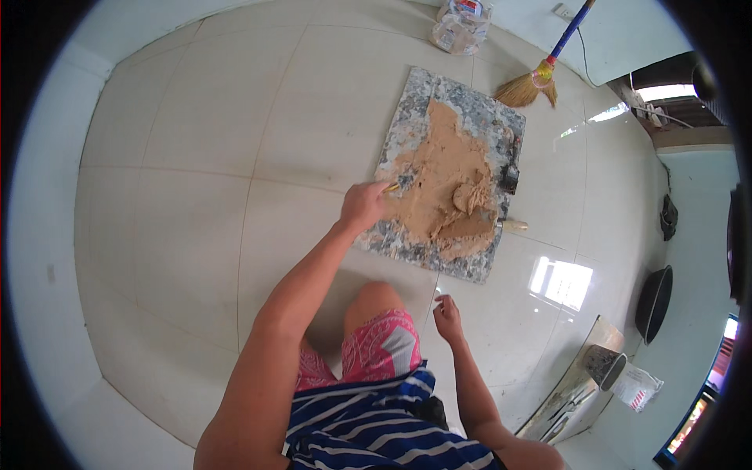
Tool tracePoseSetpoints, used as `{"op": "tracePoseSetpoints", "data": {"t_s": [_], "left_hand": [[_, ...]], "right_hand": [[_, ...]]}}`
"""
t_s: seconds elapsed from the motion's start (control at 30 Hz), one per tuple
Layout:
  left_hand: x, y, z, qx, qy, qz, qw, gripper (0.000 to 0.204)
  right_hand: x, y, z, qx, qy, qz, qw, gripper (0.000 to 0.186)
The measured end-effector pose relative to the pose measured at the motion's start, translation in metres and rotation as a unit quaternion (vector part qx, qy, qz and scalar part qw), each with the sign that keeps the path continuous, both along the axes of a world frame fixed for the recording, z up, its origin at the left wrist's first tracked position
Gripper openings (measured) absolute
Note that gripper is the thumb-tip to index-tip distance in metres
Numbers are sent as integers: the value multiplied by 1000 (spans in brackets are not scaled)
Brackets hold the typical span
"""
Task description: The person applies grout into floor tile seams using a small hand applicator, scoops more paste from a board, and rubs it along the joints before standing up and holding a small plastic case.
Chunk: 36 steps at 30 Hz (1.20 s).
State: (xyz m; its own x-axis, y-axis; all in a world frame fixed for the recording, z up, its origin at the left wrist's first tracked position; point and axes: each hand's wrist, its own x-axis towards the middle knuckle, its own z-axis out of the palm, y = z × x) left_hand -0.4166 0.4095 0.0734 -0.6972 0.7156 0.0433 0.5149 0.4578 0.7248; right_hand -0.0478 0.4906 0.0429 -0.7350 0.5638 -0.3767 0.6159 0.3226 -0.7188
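Observation:
My left hand (363,205) reaches over the left edge of a grey, stained board (409,106) lying on the floor. Its fingers are closed around the yellow handle of a small putty knife (401,182), whose metal end points at the paste. Thick tan paste (446,164) covers much of the board, with a raised lump (471,196) toward the right. A trowel with a pale wooden handle (513,225) rests at the board's right edge, its blade against the paste. My right hand (448,319) hangs below the board, fingers curled, with nothing visible in it.
A dark tool (511,178) sits on the board's right edge. Beyond stand a straw broom (529,86) and clear plastic bottles (462,30). At right are a black basin (653,304), a grey bucket (605,366), a white bag (636,388) and a long panel (562,395).

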Motion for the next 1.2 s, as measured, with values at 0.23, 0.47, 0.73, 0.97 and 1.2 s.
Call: {"op": "tracePoseSetpoints", "data": {"t_s": [0.23, 0.47, 0.73, 0.97, 1.2], "left_hand": [[-62, 156, -35, -3, 89, -5, 996, 30], [-25, 163, -85, -126, 337, -64, 931, 26], [-9, 151, -51, -178, 175, -217, 944, 18], [-35, 115, -49, -98, -73, -98, 988, 20], [-16, 121, -34, 27, -174, 3, 984, 27]], "right_hand": [[35, -1, -9, -43, -4, -77, 996, 12], [35, -7, -10, -105, -73, -104, 986, 14], [-21, 7, -10, -99, -2, -62, 993, 13], [-56, 29, 4, -61, 40, -20, 997, 15], [-45, 30, -4, -59, 42, -24, 997, 15]]}}
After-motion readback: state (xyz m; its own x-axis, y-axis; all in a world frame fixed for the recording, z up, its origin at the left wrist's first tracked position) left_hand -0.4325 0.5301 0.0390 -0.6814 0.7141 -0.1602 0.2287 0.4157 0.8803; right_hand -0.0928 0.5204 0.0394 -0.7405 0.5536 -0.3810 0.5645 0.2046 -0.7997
